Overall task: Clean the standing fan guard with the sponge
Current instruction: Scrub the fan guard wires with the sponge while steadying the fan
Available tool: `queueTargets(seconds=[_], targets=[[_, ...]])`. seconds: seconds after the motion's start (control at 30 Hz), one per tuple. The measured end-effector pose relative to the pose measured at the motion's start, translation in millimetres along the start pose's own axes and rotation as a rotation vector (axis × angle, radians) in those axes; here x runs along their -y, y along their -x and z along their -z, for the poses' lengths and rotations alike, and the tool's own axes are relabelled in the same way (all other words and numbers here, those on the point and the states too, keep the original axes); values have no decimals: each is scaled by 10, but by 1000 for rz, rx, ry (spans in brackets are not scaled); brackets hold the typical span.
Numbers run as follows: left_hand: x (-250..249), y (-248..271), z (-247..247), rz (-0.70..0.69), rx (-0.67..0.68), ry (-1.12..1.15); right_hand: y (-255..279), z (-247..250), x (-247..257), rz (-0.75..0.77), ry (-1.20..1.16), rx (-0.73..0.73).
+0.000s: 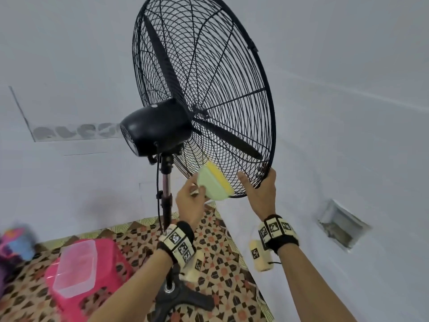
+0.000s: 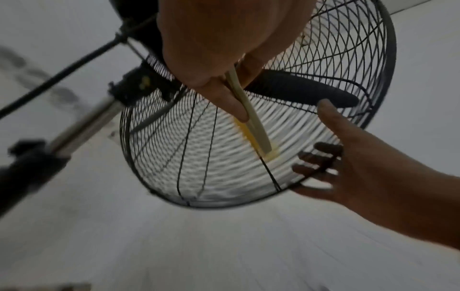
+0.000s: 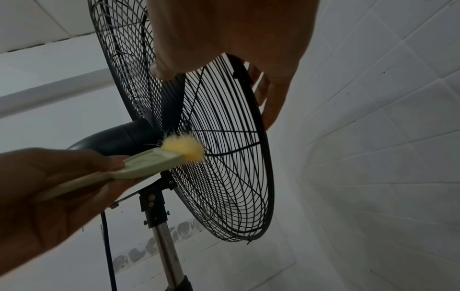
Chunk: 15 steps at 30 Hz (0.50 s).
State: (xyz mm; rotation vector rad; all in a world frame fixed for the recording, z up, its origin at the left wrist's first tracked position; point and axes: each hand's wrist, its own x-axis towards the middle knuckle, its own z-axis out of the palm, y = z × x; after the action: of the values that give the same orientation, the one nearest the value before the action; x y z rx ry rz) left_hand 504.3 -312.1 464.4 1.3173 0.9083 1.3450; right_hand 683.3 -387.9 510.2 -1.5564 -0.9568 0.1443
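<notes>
Head view: I judge the scrubbing step is under way. My left hand (image 1: 189, 201) pinches the handle of the sponge (image 1: 214, 183), whose yellow pad lies against the lower edge of the guard (image 1: 204, 89), on the motor side. My right hand (image 1: 260, 190) grips the guard's rim at its lower right, fingers curled over the ring and thumb spread against the wires, steadying it. The next move, I judge, calls for dragging the pad along the wires while the right hand holds the guard from turning.

Left wrist view: the left hand (image 2: 224, 49) is closed on the sponge (image 2: 251, 126); its yellow pad meets the guard (image 2: 189, 157), blurred. The right hand (image 2: 348, 157) holds the rim just beside it, fingertips hooked through.

Right wrist view: the sponge (image 3: 171, 153) touches the guard (image 3: 224, 157) near the hub, just left of the right hand (image 3: 236, 43), and the left hand (image 3: 57, 187) clamps its handle.
</notes>
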Motion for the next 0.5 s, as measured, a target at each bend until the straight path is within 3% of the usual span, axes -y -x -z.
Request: queueTargets(seconds=[0.1,0.3,0.5], targets=[[169,233,11,-14,52,-41,-23,-1,21,8,9,9],[79,-45,133,9,-89,31,-4,-9,13,7,3,15],[181,448,-108,3,100,-17,-53,52,57,5,10,32]])
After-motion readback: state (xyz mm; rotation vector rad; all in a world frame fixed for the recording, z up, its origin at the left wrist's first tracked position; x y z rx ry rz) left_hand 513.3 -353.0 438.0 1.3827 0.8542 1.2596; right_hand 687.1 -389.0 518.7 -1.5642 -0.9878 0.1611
